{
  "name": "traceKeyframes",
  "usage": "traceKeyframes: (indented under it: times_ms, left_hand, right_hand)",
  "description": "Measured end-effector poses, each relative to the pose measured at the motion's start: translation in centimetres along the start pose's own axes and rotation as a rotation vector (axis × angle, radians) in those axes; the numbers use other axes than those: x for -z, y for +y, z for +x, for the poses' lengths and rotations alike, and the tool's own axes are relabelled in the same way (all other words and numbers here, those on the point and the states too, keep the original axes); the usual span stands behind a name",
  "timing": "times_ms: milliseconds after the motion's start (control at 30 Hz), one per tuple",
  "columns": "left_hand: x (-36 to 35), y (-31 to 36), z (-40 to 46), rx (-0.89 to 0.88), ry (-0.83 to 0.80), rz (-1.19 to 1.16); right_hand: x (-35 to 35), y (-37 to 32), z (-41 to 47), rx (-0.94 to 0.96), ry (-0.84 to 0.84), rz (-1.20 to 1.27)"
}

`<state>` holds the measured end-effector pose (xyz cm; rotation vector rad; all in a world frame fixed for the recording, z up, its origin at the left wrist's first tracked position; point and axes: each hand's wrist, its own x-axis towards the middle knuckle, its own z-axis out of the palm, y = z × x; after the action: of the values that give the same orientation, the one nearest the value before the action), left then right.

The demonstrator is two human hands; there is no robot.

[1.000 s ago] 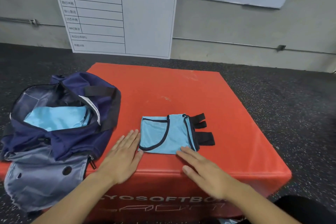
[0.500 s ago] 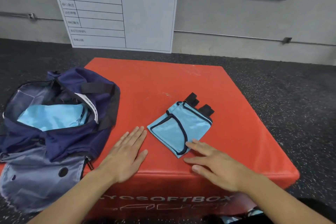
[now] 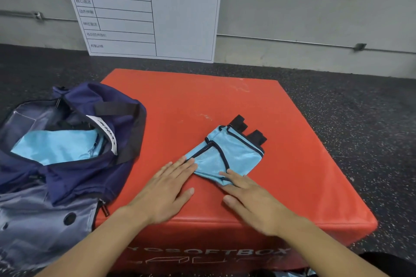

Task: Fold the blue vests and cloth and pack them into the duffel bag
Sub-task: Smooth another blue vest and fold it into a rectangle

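A folded light-blue vest (image 3: pixel 229 153) with dark trim and two black straps lies turned at an angle on the red soft box (image 3: pixel 225 101). My left hand (image 3: pixel 166 189) lies flat on the box, its fingertips touching the vest's left corner. My right hand (image 3: pixel 249 200) lies flat too, with its fingertips on the vest's near corner. The navy duffel bag (image 3: pixel 74 153) sits open on the box's left side, and light-blue folded cloth (image 3: pixel 56 146) shows inside it.
A white schedule board (image 3: pixel 148 11) leans against the grey wall behind the box. Dark speckled floor surrounds the box on all sides. The bag's grey flap (image 3: pixel 40 225) hangs over the box's near-left edge.
The folded vest has been turned from square to diagonal, its straps now pointing up and right. Both hands moved in to touch its near corners.
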<state>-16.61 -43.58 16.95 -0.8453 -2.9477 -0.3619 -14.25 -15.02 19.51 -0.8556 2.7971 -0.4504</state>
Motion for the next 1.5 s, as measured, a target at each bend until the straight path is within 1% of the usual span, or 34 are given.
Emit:
traceKeyframes:
  times_ms: [100,200,300,367,500,567,700,833,900,1000,1100,1167,1233,1333,1500]
  left_hand:
    - [0.2,-0.2,-0.1,-0.026,0.038,-0.061]
    - [0.5,-0.1,-0.1,-0.050,0.111,-0.126]
    - [0.9,0.2,0.1,-0.085,0.160,-0.137]
    - [0.9,0.3,0.2,-0.102,0.133,-0.126]
    - [0.8,0.4,0.3,-0.099,0.089,-0.178]
    - [0.8,0.5,0.3,-0.082,0.082,-0.233]
    - [0.8,0.7,0.4,-0.068,0.086,-0.371]
    - [1.8,1.6,0.6,-0.059,0.106,-0.600]
    - [2.6,2.2,0.6,-0.048,0.122,-0.709]
    - [3.2,2.5,0.6,-0.004,0.137,-0.712]
    - [3.2,2.2,0.6,0.029,0.129,-0.700]
    - [3.2,2.1,0.6,0.069,0.105,-0.718]
    - [2.9,1.9,0.6,0.089,0.099,-0.714]
    - [2.5,1.5,0.7,0.082,0.133,-0.686]
    - [2.1,1.2,1.0,0.113,0.128,-0.690]
  right_hand:
    - [1.1,0.9,0.1,-0.073,0.025,0.247]
    - [1.6,1.8,0.2,-0.091,0.086,0.448]
    - [1.9,2.7,0.4,-0.185,0.081,0.663]
    - [2.3,3.2,0.5,-0.228,0.073,0.774]
    - [3.1,3.3,0.6,-0.282,0.152,1.018]
    - [3.4,3.2,0.5,-0.297,0.185,1.057]
    - [3.2,3.3,0.5,-0.335,0.185,1.115]
    - [3.0,3.0,0.8,-0.333,0.182,1.251]
    - [3.2,2.4,0.7,-0.309,0.220,1.213]
    - [3.2,2.1,0.6,-0.202,0.244,0.979]
    - [3.2,2.5,0.7,-0.155,0.170,0.767]
    - [3.0,2.9,0.7,-0.145,0.138,0.693]
    - [2.7,3.2,0.8,-0.136,0.140,0.684]
    - [2.4,3.2,1.0,-0.138,0.162,0.707]
    - [1.6,3.1,1.6,-0.190,0.186,0.740]
